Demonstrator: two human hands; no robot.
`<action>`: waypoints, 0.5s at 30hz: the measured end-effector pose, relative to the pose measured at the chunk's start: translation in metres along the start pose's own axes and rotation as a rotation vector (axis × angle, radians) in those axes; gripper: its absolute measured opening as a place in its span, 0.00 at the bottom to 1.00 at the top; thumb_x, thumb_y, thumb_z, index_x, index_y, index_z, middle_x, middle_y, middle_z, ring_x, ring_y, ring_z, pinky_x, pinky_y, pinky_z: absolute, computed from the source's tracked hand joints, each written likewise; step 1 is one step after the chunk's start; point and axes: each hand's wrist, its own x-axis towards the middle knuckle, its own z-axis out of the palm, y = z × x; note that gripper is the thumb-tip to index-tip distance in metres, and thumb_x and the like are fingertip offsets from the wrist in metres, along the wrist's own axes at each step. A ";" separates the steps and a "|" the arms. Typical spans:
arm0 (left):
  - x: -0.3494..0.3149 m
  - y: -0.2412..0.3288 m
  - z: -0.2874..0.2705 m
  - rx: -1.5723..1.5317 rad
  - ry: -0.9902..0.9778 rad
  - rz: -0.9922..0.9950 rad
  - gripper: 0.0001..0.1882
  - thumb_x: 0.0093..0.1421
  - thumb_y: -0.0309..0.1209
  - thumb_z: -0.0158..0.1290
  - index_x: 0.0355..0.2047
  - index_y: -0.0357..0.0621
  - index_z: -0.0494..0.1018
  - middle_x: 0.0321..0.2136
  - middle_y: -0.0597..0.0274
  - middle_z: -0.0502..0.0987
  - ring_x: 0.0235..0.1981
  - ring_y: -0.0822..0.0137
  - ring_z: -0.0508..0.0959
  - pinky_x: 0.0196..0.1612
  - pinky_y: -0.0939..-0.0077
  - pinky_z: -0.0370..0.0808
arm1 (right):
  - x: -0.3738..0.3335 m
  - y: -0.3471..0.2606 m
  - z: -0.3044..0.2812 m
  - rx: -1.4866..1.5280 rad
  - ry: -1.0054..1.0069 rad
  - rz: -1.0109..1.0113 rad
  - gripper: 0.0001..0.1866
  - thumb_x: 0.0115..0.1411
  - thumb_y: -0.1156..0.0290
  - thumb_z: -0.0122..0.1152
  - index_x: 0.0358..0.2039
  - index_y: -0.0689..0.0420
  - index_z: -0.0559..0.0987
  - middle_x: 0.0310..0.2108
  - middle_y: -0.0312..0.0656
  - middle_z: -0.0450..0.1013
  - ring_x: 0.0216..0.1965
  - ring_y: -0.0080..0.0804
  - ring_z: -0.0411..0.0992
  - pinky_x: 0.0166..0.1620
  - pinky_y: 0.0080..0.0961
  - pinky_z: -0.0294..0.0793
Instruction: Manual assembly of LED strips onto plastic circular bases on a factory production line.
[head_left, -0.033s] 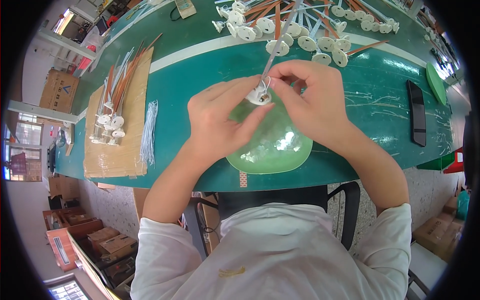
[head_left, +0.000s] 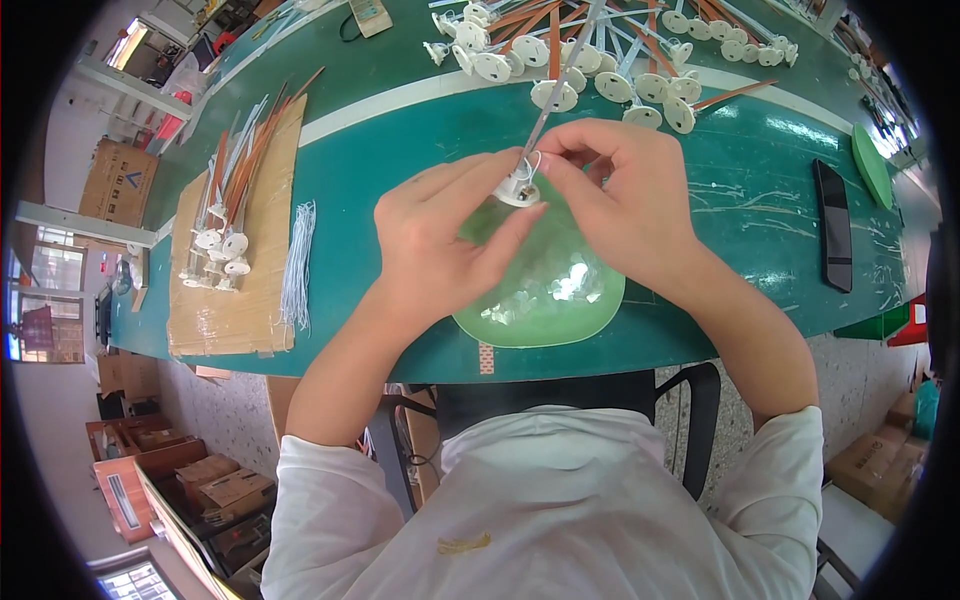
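Observation:
My left hand (head_left: 440, 225) is closed around a white round base (head_left: 517, 194) with a long greyish strip (head_left: 540, 120) rising away from me. A small metallic part shows on the base's near face. Close beside it, my right hand (head_left: 625, 190) pinches a thin white cord (head_left: 536, 164) that loops up from the base. Both hands are over a light green dish (head_left: 545, 330) holding small clear shiny pieces (head_left: 570, 281). The fingertips partly hide the base and the cord's end.
On the left, a cardboard sheet (head_left: 200, 325) carries several similar bases with brown and pale strips. White cords (head_left: 298, 265) lie in a bundle beside it. More bases (head_left: 555, 95) crowd the far side. A black phone (head_left: 834, 225) and a green dish (head_left: 871, 165) lie at right.
The white base has tilted very slightly in my left hand. Otherwise both hands and the surrounding things look the same.

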 end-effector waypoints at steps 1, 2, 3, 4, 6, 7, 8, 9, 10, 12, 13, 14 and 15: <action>0.000 0.001 0.001 0.035 0.009 -0.037 0.20 0.45 0.27 0.67 0.40 0.37 0.80 0.33 0.53 0.82 0.29 0.58 0.82 0.31 0.73 0.78 | 0.000 0.001 0.000 0.000 0.002 0.001 0.04 0.56 0.77 0.63 0.32 0.62 0.82 0.28 0.37 0.80 0.27 0.21 0.74 0.30 0.18 0.72; -0.001 -0.001 0.001 0.035 0.009 -0.036 0.20 0.45 0.27 0.67 0.40 0.37 0.80 0.33 0.53 0.82 0.29 0.58 0.82 0.31 0.73 0.78 | 0.001 0.003 0.000 0.004 -0.004 0.033 0.04 0.56 0.77 0.63 0.32 0.62 0.81 0.28 0.37 0.79 0.27 0.20 0.74 0.30 0.18 0.71; -0.001 -0.003 0.001 0.073 0.039 -0.023 0.19 0.44 0.27 0.67 0.39 0.38 0.80 0.33 0.53 0.82 0.28 0.59 0.82 0.30 0.74 0.78 | 0.002 0.004 -0.001 0.009 -0.010 0.064 0.05 0.56 0.77 0.62 0.33 0.62 0.81 0.28 0.36 0.79 0.28 0.20 0.74 0.29 0.17 0.71; -0.002 -0.005 0.002 0.111 0.071 -0.009 0.19 0.44 0.27 0.67 0.39 0.38 0.80 0.32 0.53 0.82 0.27 0.59 0.82 0.30 0.74 0.78 | 0.003 0.006 -0.001 0.009 -0.009 0.063 0.05 0.56 0.77 0.62 0.33 0.62 0.81 0.28 0.36 0.79 0.28 0.20 0.74 0.29 0.17 0.71; -0.003 -0.005 0.002 0.116 0.082 -0.044 0.19 0.44 0.28 0.68 0.38 0.38 0.80 0.32 0.54 0.82 0.27 0.60 0.82 0.30 0.74 0.77 | 0.004 0.009 -0.002 0.008 0.070 0.057 0.05 0.56 0.77 0.63 0.34 0.61 0.82 0.29 0.36 0.79 0.29 0.19 0.75 0.28 0.15 0.70; -0.003 -0.005 0.002 0.119 0.094 -0.080 0.19 0.44 0.28 0.68 0.38 0.39 0.80 0.31 0.54 0.82 0.27 0.60 0.82 0.30 0.74 0.77 | 0.004 0.009 -0.003 0.009 0.069 0.054 0.05 0.56 0.77 0.63 0.34 0.61 0.82 0.29 0.36 0.79 0.29 0.19 0.75 0.28 0.15 0.70; -0.003 -0.005 0.001 0.122 0.096 -0.079 0.19 0.44 0.28 0.68 0.38 0.39 0.80 0.31 0.54 0.82 0.27 0.60 0.82 0.30 0.74 0.77 | 0.004 0.007 -0.004 0.008 0.035 -0.025 0.05 0.55 0.77 0.64 0.34 0.60 0.82 0.29 0.36 0.79 0.29 0.19 0.75 0.28 0.16 0.70; -0.004 -0.004 0.001 0.126 0.091 -0.074 0.19 0.43 0.28 0.68 0.38 0.39 0.81 0.31 0.55 0.82 0.27 0.60 0.82 0.30 0.74 0.77 | 0.003 0.006 -0.004 0.006 0.001 -0.102 0.06 0.54 0.77 0.64 0.34 0.59 0.82 0.29 0.35 0.79 0.29 0.19 0.74 0.27 0.16 0.70; -0.004 -0.004 0.000 0.131 0.086 -0.069 0.19 0.43 0.29 0.68 0.38 0.40 0.81 0.30 0.55 0.83 0.27 0.60 0.82 0.30 0.74 0.77 | 0.002 0.005 -0.002 0.006 0.001 -0.103 0.06 0.54 0.77 0.64 0.34 0.59 0.82 0.29 0.35 0.79 0.29 0.19 0.74 0.27 0.16 0.70; -0.005 -0.004 0.002 0.135 0.092 -0.068 0.19 0.43 0.29 0.69 0.38 0.40 0.81 0.31 0.56 0.83 0.28 0.61 0.82 0.31 0.74 0.77 | -0.001 0.005 0.005 0.002 0.022 -0.222 0.07 0.53 0.78 0.66 0.34 0.58 0.83 0.29 0.35 0.79 0.28 0.19 0.74 0.27 0.16 0.70; -0.005 -0.003 0.002 0.140 0.096 -0.068 0.20 0.42 0.29 0.69 0.38 0.41 0.81 0.31 0.56 0.83 0.28 0.61 0.82 0.31 0.73 0.77 | -0.001 0.006 0.006 0.001 0.021 -0.221 0.07 0.53 0.78 0.66 0.34 0.58 0.83 0.29 0.35 0.79 0.28 0.19 0.74 0.27 0.16 0.70; -0.006 -0.004 0.003 0.139 0.096 -0.069 0.20 0.42 0.29 0.69 0.38 0.41 0.81 0.31 0.56 0.83 0.28 0.61 0.82 0.31 0.73 0.77 | -0.002 0.008 0.006 0.002 0.025 -0.191 0.07 0.52 0.78 0.67 0.33 0.58 0.83 0.29 0.35 0.79 0.28 0.20 0.74 0.26 0.16 0.70; -0.006 -0.005 0.004 0.150 0.103 -0.046 0.20 0.42 0.29 0.69 0.38 0.41 0.81 0.31 0.57 0.83 0.28 0.61 0.82 0.32 0.73 0.77 | -0.001 0.009 0.007 0.005 0.029 -0.163 0.07 0.52 0.78 0.68 0.33 0.58 0.83 0.29 0.35 0.79 0.27 0.20 0.74 0.26 0.16 0.70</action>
